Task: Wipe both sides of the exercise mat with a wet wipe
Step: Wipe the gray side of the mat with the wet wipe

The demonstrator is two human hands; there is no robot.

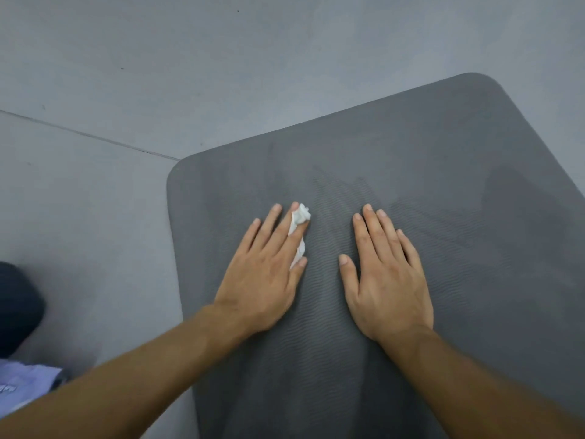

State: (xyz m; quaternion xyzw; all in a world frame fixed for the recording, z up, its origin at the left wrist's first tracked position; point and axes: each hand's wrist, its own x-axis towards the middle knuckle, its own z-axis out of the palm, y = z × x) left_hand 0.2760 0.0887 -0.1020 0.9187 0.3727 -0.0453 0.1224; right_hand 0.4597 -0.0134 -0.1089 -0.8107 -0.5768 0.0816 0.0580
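Nearest the camera, just off the left edge of the dark grey ribbed foam exercise mat point(411, 172), lies a pale lilac-blue piece of cloth or paper with dark print point(25, 378); what it is cannot be told. Just beyond it, also left of the mat, sits a black rounded shape point(15, 308), cut off by the frame edge.

Two bare forearms reach from the near edge over the mat. The left hand point(262, 280) lies palm down on the mat near its left edge, fingers straight and slightly spread. It presses a small crumpled white wet wipe point(300, 213) against the mat. The wipe shows beside the index finger, from the fingertips back to the thumb, and most of it is hidden under the hand. The right hand point(386, 280) lies flat on the mat beside the left one but apart from it, fingers straight and close together, holding nothing.

Beyond the fingertips, the mat carries darker streaks. It lies flat, and its two far corners are rounded.

Around the mat's far and left edges spreads a smooth light grey floor point(190, 58). A thin straight seam point(88, 134) crosses the floor and meets the mat's far left corner.
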